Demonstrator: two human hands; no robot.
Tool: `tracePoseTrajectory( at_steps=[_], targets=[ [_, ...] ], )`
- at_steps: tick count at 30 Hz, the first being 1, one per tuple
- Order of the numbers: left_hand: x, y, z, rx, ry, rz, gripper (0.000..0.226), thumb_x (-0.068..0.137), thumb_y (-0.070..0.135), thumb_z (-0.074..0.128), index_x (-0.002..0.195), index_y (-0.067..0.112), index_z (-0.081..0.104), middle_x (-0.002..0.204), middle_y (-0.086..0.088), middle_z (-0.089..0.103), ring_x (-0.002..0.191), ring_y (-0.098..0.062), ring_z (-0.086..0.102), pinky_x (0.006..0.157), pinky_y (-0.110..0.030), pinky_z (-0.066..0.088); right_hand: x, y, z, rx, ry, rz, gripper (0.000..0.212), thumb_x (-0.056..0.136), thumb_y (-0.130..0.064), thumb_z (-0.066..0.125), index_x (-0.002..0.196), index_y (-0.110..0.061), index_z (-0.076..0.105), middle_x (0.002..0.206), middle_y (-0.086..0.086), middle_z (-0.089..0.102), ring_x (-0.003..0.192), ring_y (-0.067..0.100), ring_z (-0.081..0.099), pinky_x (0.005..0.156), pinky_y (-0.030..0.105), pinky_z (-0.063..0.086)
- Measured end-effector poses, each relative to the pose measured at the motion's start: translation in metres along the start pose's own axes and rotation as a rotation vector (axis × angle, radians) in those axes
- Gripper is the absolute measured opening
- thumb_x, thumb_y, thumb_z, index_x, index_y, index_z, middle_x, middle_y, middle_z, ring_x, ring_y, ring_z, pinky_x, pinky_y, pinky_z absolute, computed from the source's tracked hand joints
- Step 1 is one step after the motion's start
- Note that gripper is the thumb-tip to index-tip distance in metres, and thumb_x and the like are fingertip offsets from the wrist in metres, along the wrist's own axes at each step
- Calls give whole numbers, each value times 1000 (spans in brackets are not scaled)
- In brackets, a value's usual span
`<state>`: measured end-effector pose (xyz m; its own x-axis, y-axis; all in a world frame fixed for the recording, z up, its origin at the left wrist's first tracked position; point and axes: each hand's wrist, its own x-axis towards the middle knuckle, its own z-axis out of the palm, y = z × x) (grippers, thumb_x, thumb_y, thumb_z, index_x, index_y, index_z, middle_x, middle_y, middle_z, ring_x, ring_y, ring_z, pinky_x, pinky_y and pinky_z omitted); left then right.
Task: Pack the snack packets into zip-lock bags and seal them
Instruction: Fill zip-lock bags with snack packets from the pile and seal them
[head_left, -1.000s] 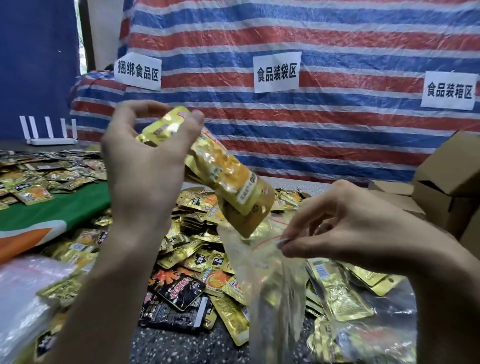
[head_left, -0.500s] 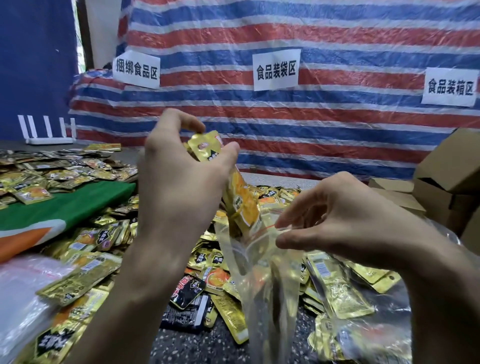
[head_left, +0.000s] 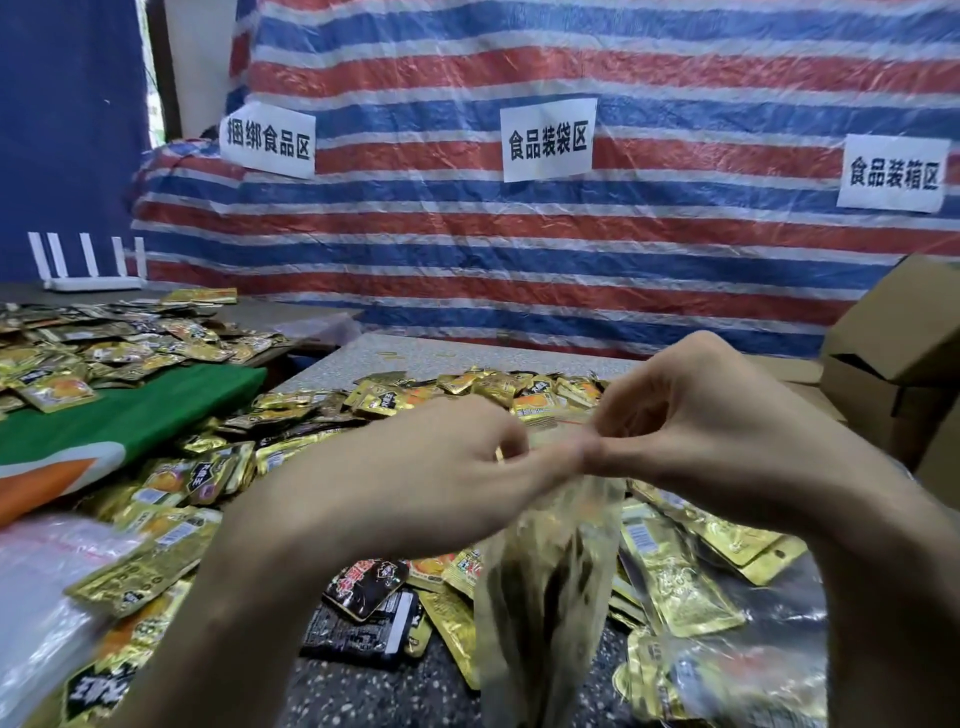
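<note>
A clear zip-lock bag (head_left: 545, 587) with gold snack packets inside hangs between my hands above the table. My left hand (head_left: 431, 467) and my right hand (head_left: 691, 415) meet at the bag's top edge, and both pinch it there, fingertips touching. The bag's mouth is hidden behind my fingers. Loose gold and black snack packets (head_left: 363, 587) lie heaped on the speckled table (head_left: 415, 691) beneath and around the bag.
More packets cover a green cloth (head_left: 130, 421) at the left. A stack of clear bags (head_left: 41, 587) lies at the lower left. Filled bags (head_left: 727, 670) lie at the lower right. Cardboard boxes (head_left: 893, 353) stand at the right. A striped tarp with paper signs hangs behind.
My left hand lowered the gold packets into the bag, let them go and came down to the bag's top edge. Both hands now pinch that edge together.
</note>
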<state>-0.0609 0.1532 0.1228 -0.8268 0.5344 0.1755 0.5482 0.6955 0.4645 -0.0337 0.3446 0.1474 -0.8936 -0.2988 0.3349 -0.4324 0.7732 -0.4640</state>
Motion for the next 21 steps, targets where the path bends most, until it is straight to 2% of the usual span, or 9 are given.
tracePoseTrajectory(
  at_steps=[2,5,7,10,12,14,17,19,21],
  targets=[
    [-5,-4,-4,73,-89,54,52,78,77,48,84,29,68,75,15,68,69,0,63,69,-31,54,-1,0,-1,14,0,3,23,72,-45,79,68,-22,79,61,-3,69,52,3,55,49,25,43],
    [-6,-12,-13,125,8,87,23,87,51,65,82,30,71,80,18,69,79,4,63,78,-30,53,-3,-1,-3,33,-33,22,35,67,-53,77,65,-18,76,53,4,58,47,6,42,45,22,32],
    [-8,-18,-22,94,62,92,23,81,53,68,76,31,72,80,26,68,83,9,61,77,-21,47,-6,-1,-5,42,-91,60,38,68,-54,79,64,-17,73,50,0,48,49,10,38,46,25,28],
    [-13,-25,-31,31,47,107,31,66,66,65,74,37,75,89,27,66,91,7,60,88,-29,46,-10,-2,-7,-8,-205,123,34,65,-57,80,64,-24,74,57,1,58,53,16,48,51,32,40],
    [-15,-26,-33,46,55,103,34,59,72,62,76,45,74,99,28,63,98,7,57,93,-27,45,-11,-2,-7,-82,-219,154,28,58,-63,79,66,-36,75,80,-11,70,74,1,61,68,26,49],
    [-16,-27,-33,56,73,81,29,61,69,64,76,48,73,97,29,63,95,8,57,85,-18,46,-11,-2,-7,-158,-234,154,25,56,-64,79,73,-47,74,106,-31,60,101,-13,51,86,26,42],
    [-18,-31,-34,37,50,35,8,73,50,76,78,43,76,77,19,70,72,0,64,61,-14,49,-7,-1,-7,-184,-248,122,20,62,-53,80,80,-51,71,125,-43,42,115,-16,39,97,29,30],
    [-20,-34,-35,24,16,23,3,80,37,77,79,40,77,72,17,71,66,-1,66,58,-14,49,-4,1,-6,-154,-221,74,17,65,-46,78,81,-49,70,127,-40,48,114,-20,42,98,24,31],
    [-21,-36,-36,0,19,51,9,84,24,76,80,32,78,72,19,72,69,1,67,61,-12,49,-4,3,-5,-111,-203,60,13,69,-39,79,81,-42,73,108,-28,67,101,-15,56,92,23,48]
  ],
)
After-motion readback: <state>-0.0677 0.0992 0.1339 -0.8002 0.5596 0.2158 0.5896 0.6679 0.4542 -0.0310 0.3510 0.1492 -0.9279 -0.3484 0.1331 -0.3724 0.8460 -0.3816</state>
